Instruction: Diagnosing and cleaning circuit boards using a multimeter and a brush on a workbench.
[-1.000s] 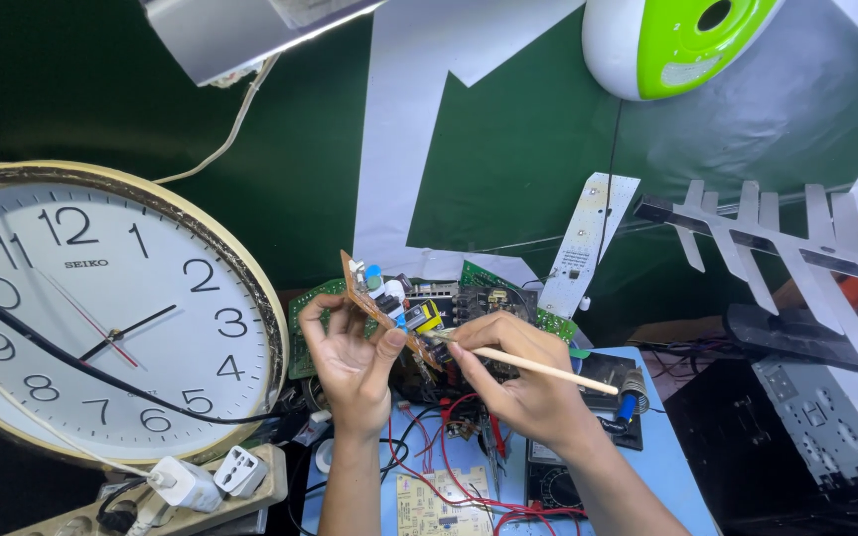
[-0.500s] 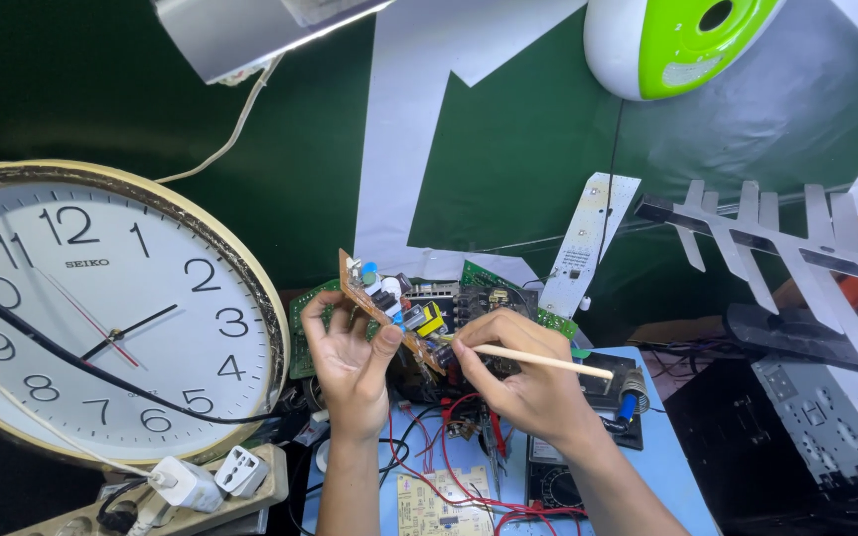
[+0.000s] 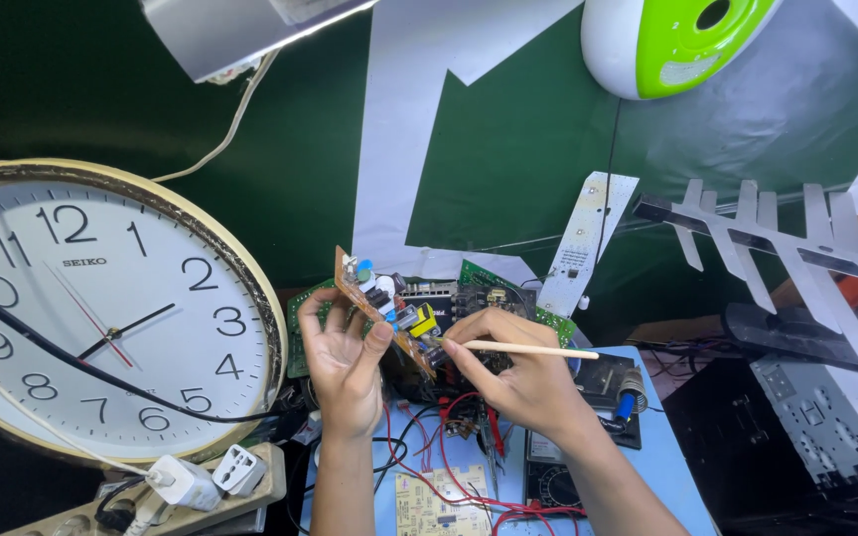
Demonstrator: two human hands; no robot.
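My left hand (image 3: 345,362) holds up a small brown circuit board (image 3: 379,303) by its lower edge, tilted, with blue, black and yellow components facing right. In my right hand (image 3: 513,372) is a thin wooden-handled brush (image 3: 523,348), gripped like a pen; its tip touches the board near the yellow component (image 3: 422,323). Behind both hands sits a green circuit board (image 3: 494,293) with dark parts. Red and black wires (image 3: 439,442) trail down from the boards over the blue table top.
A large round wall clock (image 3: 101,308) leans at the left, crossed by a black cable. A power strip with white adapters (image 3: 206,476) lies below it. A multimeter (image 3: 548,476) sits under my right wrist. A grey antenna (image 3: 777,238), a lamp (image 3: 240,30) and a green-white device (image 3: 667,40) surround the work area.
The brush tip has shifted slightly along the brown board's components while my left hand keeps the board held up almost unmoved.
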